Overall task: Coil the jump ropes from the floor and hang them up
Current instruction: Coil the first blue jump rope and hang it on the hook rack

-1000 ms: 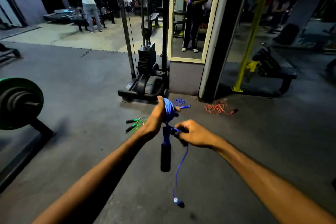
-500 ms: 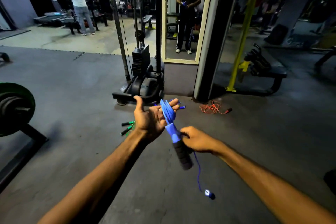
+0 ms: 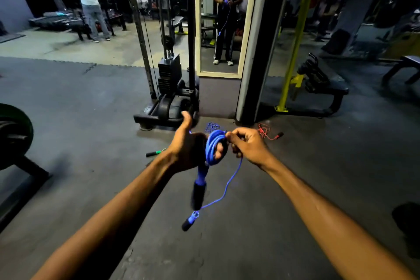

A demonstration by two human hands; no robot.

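While my forearms reach forward from the lower corners of the view and meet at its middle, my left grip stands on edge, thumb pointing up and palm turned to the right. Its fingers pass through the coil of the blue jump rope, which is wound round them in several turns, so this grip is grasping the coil. My right grip sits just beside it, knuckles up and fingers curled in, pinching the cord at the coil's right edge. From under the left grip one handle, blue above and black below, hangs down at a slight tilt. A loose length of cord drops from the right grip in a curve to the other handle, which dangles lowest of all. Beyond my grips, three more ropes lie on the dark floor: a green rope to the left, a second blue rope just past the coil, and an orange rope to the right. A weight plate sits on its stand at the left edge. Farther off are a cable machine with its weight stack and a mirror that shows a figure in black holding blue rope. A yellow post rises beside a bench, and a person in a white shirt stands at the back.
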